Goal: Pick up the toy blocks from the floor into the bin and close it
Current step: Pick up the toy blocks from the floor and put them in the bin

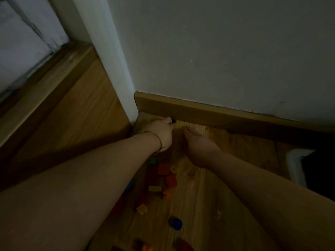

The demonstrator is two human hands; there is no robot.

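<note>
My left hand (160, 133) reaches to the floor by the skirting board and pinches a small dark block (172, 121) between its curled fingers. Close to its right, my right hand (199, 142) hovers palm up with relaxed fingers and nothing in it. Several coloured toy blocks lie on the wooden floor under my forearms: a red one (164, 169), a yellow one (154, 188), an orange one (142, 208) and a blue round one (175, 222). The white bin (297, 165) shows only its corner at the right edge.
A wooden skirting board (208, 113) runs along the grey wall behind my hands. A white door frame (117, 69) stands at the left, with more wooden floor (72, 115) beyond it. The scene is dim.
</note>
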